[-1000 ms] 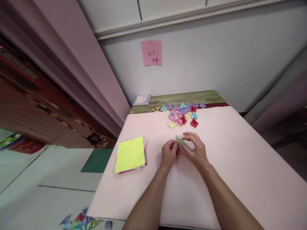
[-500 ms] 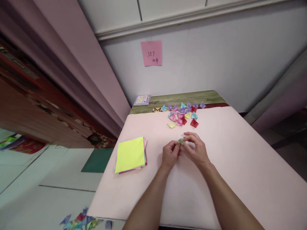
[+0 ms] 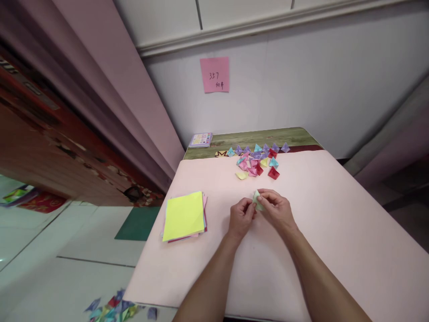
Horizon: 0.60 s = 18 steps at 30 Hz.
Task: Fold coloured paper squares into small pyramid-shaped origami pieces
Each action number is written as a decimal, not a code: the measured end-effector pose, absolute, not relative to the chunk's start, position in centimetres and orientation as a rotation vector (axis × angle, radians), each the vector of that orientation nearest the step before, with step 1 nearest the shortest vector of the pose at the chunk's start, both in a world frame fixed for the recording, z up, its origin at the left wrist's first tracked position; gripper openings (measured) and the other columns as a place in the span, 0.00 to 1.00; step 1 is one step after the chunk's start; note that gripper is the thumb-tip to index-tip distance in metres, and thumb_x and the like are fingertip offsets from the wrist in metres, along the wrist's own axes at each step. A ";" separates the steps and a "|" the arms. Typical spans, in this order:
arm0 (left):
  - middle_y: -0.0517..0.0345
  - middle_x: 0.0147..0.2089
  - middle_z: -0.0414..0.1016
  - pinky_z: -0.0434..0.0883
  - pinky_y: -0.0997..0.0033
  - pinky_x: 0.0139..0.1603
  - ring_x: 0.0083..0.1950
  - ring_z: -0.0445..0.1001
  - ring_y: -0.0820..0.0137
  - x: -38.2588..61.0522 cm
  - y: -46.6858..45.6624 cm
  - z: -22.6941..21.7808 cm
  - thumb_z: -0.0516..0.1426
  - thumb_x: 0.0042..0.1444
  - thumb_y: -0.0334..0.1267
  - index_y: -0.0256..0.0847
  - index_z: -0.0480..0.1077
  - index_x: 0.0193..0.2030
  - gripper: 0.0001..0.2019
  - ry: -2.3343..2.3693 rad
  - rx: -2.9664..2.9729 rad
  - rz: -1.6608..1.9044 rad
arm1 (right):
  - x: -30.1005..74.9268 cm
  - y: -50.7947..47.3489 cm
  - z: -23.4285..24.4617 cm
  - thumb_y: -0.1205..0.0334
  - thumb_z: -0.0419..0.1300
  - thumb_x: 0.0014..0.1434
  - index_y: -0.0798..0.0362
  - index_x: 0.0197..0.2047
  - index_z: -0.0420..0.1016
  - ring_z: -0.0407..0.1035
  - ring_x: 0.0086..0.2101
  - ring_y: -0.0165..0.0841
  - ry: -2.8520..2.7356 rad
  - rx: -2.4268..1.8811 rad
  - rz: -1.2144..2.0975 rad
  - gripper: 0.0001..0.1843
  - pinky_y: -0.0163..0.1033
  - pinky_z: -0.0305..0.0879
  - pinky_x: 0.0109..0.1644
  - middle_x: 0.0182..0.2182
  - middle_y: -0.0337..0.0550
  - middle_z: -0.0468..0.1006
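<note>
A small pale green folded paper [image 3: 258,201] is pinched between both of my hands above the middle of the pink table cover [image 3: 335,214]. My left hand [image 3: 241,218] grips its left side with closed fingers. My right hand [image 3: 277,211] curls over its right side, fingertips pressed on the paper. A stack of square paper sheets [image 3: 184,216], yellow on top, lies to the left of my hands. Beyond my hands sits a pile of small folded paper shapes [image 3: 257,159] in purple, pink, red, cyan and yellow.
A small booklet [image 3: 200,140] rests on the bare wooden strip at the table's far left corner. A pink note [image 3: 215,74] hangs on the wall behind. Several folded paper pieces [image 3: 114,309] lie on the floor at lower left. A green mat [image 3: 137,222] lies on the floor.
The green paper has been folded smaller between my fingers, from a longer strip to a compact piece. Both hands stayed in about the same place; the view shifted slightly.
</note>
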State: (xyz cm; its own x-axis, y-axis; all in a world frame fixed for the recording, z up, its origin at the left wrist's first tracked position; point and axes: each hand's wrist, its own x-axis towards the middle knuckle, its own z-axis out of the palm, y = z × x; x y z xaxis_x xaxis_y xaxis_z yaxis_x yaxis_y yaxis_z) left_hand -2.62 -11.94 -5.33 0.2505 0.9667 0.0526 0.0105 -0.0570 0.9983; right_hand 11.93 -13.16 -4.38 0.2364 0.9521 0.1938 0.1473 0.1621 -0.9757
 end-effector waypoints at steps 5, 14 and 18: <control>0.62 0.25 0.69 0.64 0.77 0.26 0.23 0.66 0.76 -2.7 -11.7 -5.6 0.57 0.59 0.48 0.39 0.69 0.34 0.13 1.089 1.280 1.144 | 11.8 -13.0 -4.8 0.52 0.64 0.57 0.51 0.32 0.81 0.73 0.44 0.41 -1.230 -1.271 0.842 0.11 0.43 0.69 0.45 0.45 0.50 0.78; 0.62 0.25 0.67 0.63 0.76 0.27 0.25 0.64 0.76 -2.9 -11.7 -4.7 0.60 0.57 0.47 0.39 0.72 0.31 0.12 1.058 1.330 1.176 | 12.2 -12.8 -5.2 0.48 0.67 0.53 0.50 0.32 0.82 0.66 0.29 0.32 -1.240 -1.359 0.779 0.14 0.38 0.63 0.32 0.34 0.45 0.75; 0.57 0.33 0.71 0.67 0.75 0.30 0.29 0.68 0.75 -3.0 -11.5 -4.3 0.62 0.54 0.46 0.37 0.73 0.29 0.13 0.963 1.211 1.245 | 12.3 -13.0 -4.9 0.47 0.69 0.51 0.51 0.30 0.82 0.61 0.26 0.31 -1.158 -1.385 0.911 0.16 0.37 0.57 0.30 0.26 0.41 0.72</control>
State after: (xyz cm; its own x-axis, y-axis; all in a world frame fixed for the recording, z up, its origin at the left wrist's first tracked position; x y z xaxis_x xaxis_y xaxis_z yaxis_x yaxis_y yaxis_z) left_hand -3.02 -11.49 -4.31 0.1181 0.9887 0.0928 -0.1589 -0.0735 0.9846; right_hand 12.31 -13.01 -4.86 0.2378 0.9686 0.0722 0.1583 0.0347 -0.9868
